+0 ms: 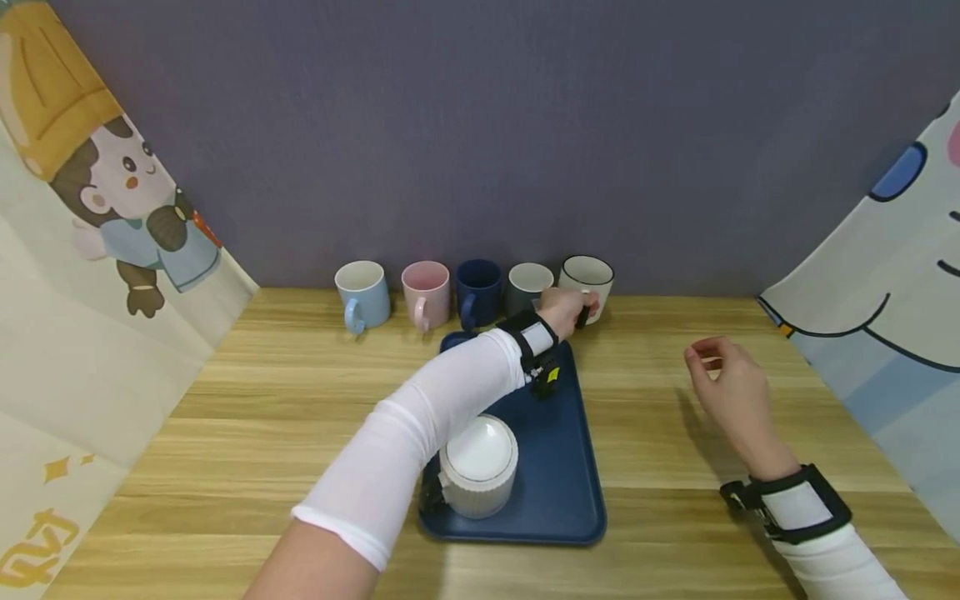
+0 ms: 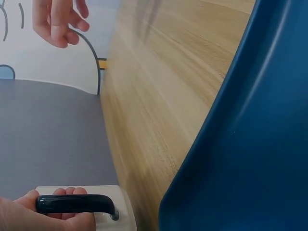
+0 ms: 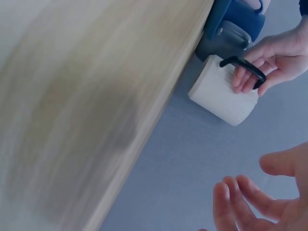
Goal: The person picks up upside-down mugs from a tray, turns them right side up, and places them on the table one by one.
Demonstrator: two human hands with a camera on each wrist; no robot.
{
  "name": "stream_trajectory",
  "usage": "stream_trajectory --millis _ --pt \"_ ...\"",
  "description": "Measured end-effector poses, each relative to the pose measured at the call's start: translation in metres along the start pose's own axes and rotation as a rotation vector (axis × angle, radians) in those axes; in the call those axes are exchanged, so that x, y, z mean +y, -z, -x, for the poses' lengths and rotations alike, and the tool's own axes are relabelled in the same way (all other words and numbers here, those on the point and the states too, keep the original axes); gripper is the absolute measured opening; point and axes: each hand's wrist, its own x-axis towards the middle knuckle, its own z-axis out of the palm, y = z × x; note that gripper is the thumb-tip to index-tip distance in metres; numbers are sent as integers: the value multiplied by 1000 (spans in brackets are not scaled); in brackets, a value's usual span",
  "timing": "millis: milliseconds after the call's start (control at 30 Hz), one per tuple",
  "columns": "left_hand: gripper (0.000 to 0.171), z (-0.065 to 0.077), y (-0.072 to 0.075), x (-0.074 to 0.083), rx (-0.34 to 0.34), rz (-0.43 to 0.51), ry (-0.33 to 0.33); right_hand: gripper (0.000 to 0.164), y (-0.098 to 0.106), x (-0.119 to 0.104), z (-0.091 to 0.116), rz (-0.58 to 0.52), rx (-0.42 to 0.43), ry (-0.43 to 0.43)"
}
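Note:
My left hand [image 1: 567,310] reaches across to the far end of the row of mugs and grips the black handle [image 2: 79,203] of a white mug with a dark rim [image 1: 588,283]. In the right wrist view that white mug [image 3: 216,98] stands beside a dark grey mug, its handle inside the left hand's fingers. My right hand [image 1: 733,390] hovers over the right side of the table, fingers loosely bent and holding nothing. A blue tray [image 1: 555,483] lies beneath the left forearm, bearing a ribbed whitish cup-like vessel [image 1: 480,467] with a smooth round top.
Along the back wall stand a light blue mug [image 1: 369,296], a pink mug [image 1: 426,287], a navy mug [image 1: 486,287] and a grey mug [image 1: 525,283] partly hidden by the left hand. The wooden table [image 1: 300,433] meets the dark wall [image 1: 480,133] behind them.

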Motion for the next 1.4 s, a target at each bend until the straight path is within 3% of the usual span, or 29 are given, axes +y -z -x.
stream_trajectory --millis 300,433,667,800,1000,1100,1400 --pt "17 -4 -1 -7 11 22 25 26 4 4 -2 13 -10 -39" --pt "16 -2 -3 -10 58 -33 38 25 5 5 -1 14 -12 -44" --pt "14 -3 -6 -10 80 -52 -11 26 5 4 -1 31 -18 -38" --pt "7 -7 -7 -10 84 -135 -27 27 6 3 -1 36 -22 -44" --pt "30 -15 -3 -10 69 -358 31 27 6 3 -1 41 -36 -44" --pt "29 -17 -1 -11 42 -380 63 27 5 2 0 34 -37 -38" --pt "23 -19 -1 -13 33 -373 59 25 3 0 -1 25 -30 -35"
